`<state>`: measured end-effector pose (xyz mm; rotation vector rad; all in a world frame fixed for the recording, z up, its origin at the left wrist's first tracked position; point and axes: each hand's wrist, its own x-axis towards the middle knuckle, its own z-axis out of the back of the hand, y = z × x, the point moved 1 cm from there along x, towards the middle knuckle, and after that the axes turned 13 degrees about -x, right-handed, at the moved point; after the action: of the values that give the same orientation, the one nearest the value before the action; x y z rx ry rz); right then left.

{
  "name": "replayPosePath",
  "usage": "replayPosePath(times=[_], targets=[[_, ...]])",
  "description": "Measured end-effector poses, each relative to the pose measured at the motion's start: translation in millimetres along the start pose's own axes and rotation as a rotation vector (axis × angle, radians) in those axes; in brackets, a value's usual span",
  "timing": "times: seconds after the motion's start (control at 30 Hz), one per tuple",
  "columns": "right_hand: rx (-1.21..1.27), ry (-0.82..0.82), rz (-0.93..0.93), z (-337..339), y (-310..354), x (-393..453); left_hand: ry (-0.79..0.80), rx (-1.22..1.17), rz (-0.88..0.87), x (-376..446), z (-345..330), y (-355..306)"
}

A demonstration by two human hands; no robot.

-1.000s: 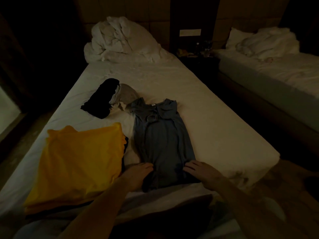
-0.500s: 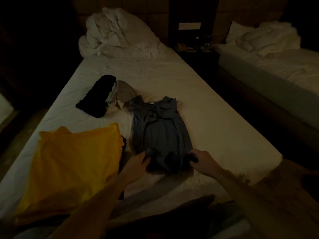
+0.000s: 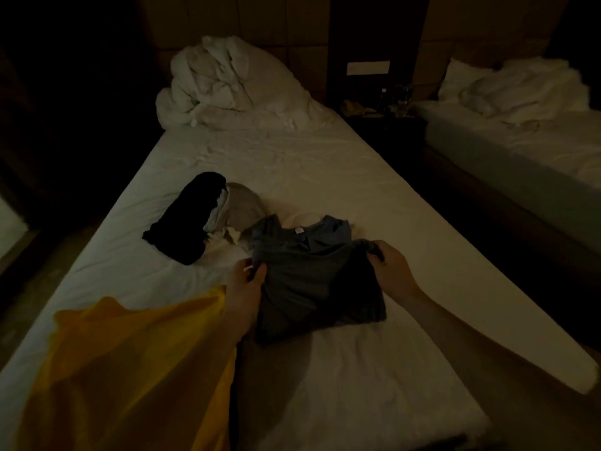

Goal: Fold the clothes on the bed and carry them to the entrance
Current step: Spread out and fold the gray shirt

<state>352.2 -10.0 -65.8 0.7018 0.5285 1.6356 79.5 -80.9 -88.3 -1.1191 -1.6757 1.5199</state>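
Grey-blue cloth is what both hands are working on, near the middle of the frame. A person is folding the grey-blue shirt (image 3: 312, 275) on the white bed (image 3: 325, 177). The left hand (image 3: 244, 288) is pinching the shirt's left side and the right hand (image 3: 388, 271) is pinching its right side, so the hands are apart with the shirt stretched between them. The bottom half looks like it is being brought up over the top half.

To do this well, I think both hands should be moving at the same speed, keeping the two corners level, then laying the edge just below the collar and patting it flat. If one side runs ahead, the fold will probably go crooked.

In the lower left of the frame, a yellow cloth (image 3: 130, 369) is lying on the bed. Above the shirt, toward the left, a black garment (image 3: 188, 219) and a tan garment (image 3: 242, 206) are waiting. A rumpled white duvet (image 3: 227, 86) is sitting at the top.

A small white tag (image 3: 298, 230) is showing inside the collar, but it is too small and dark to read. No other writing is showing.
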Motion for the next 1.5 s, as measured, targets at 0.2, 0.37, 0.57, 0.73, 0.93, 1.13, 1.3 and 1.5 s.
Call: replayPosePath(times=[0.2, 0.37, 0.57, 0.73, 0.93, 1.13, 1.3, 1.5], targets=[[-0.062, -0.037, -0.04, -34.1, 6.1, 96.3, -0.099, 0.074, -0.022, 96.8, -10.7, -4.2], [-0.194, 0.036, -0.061, -75.1, -16.1, 173.9, -0.195, 0.297, -0.028, 173.8, -20.7, 14.5], [-0.298, 0.116, -0.199, -117.5, -41.9, 242.6, -0.167, 0.59, -0.141, 237.3, -36.4, 39.1], [-0.275, 0.214, -0.223, -146.8, -59.0, 271.0, -0.177, 0.734, -0.181, 259.3, -40.4, 58.2], [-0.033, 0.169, -0.159, -135.9, -51.4, 264.6, -0.164, 0.785, -0.168, 256.6, -40.6, 51.3], [0.072, 0.149, -0.085, -85.2, -16.3, 226.0, -0.129, 0.839, -0.156, 222.2, -22.8, 24.6], [0.064, 0.135, 0.035, -26.1, 22.1, 177.7, -0.103, 0.685, -0.187, 166.9, -12.0, -15.0], [0.087, 0.053, 0.118, 41.6, 69.0, 107.5, -0.015, 0.374, -0.216, 85.6, -6.6, -79.5]])
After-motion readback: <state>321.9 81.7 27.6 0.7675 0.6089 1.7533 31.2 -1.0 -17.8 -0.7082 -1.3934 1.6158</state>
